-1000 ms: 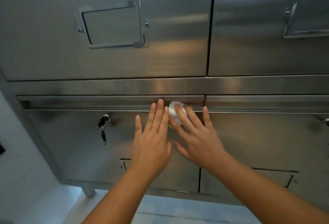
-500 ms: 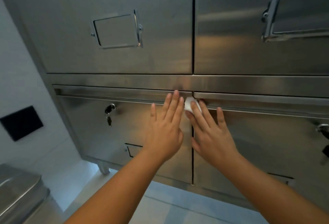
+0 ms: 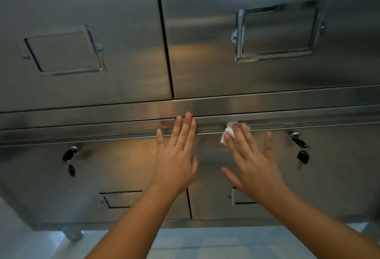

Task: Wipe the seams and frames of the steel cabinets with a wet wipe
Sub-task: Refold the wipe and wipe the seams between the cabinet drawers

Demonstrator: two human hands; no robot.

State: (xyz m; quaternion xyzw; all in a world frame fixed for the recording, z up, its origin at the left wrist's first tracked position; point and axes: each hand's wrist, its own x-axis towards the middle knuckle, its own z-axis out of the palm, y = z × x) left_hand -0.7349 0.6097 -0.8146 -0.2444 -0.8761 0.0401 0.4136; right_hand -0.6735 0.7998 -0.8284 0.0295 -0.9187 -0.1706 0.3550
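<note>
Pressing wet wipe (image 3: 228, 134) under right hand (image 3: 253, 162), keys (image 3: 302, 155) near

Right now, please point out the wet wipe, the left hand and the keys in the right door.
wet wipe (image 3: 229, 127): head view, white fold above the fingertips.
left hand (image 3: 174, 162): head view, back of the hand.
right-door keys (image 3: 303, 157): head view, hanging black key head.
</note>
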